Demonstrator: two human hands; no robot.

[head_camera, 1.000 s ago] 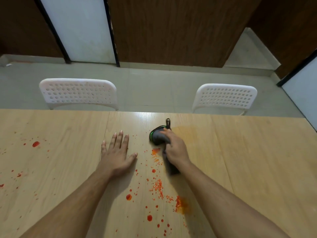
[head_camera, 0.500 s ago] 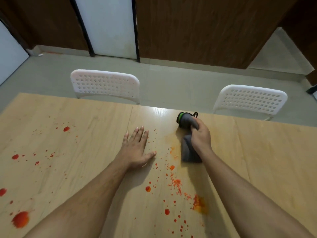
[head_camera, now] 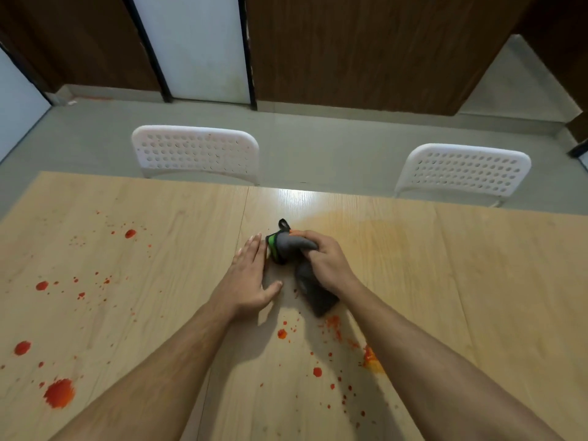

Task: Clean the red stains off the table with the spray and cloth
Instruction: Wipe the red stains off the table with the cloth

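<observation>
My right hand (head_camera: 327,262) grips a dark grey cloth (head_camera: 315,291) with a green band and a small black loop, pressed onto the light wooden table (head_camera: 445,281) near its middle. My left hand (head_camera: 251,278) lies flat on the table with straight fingers, right beside the cloth's green end. Red stains (head_camera: 59,393) are spattered over the left part of the table, and more red spots (head_camera: 316,372) lie in front of the cloth between my forearms. A smeared orange patch (head_camera: 370,361) sits by my right forearm. No spray bottle is in view.
Two white perforated chairs, one at the left (head_camera: 195,152) and one at the right (head_camera: 463,170), stand against the table's far edge. Behind them are grey floor, dark wooden wall panels and a white door panel (head_camera: 191,46).
My right hand has wiped the cloth back toward the left and nearer me, now beside my left hand. The spots right of my left hand are gone. The camera has turned left.
</observation>
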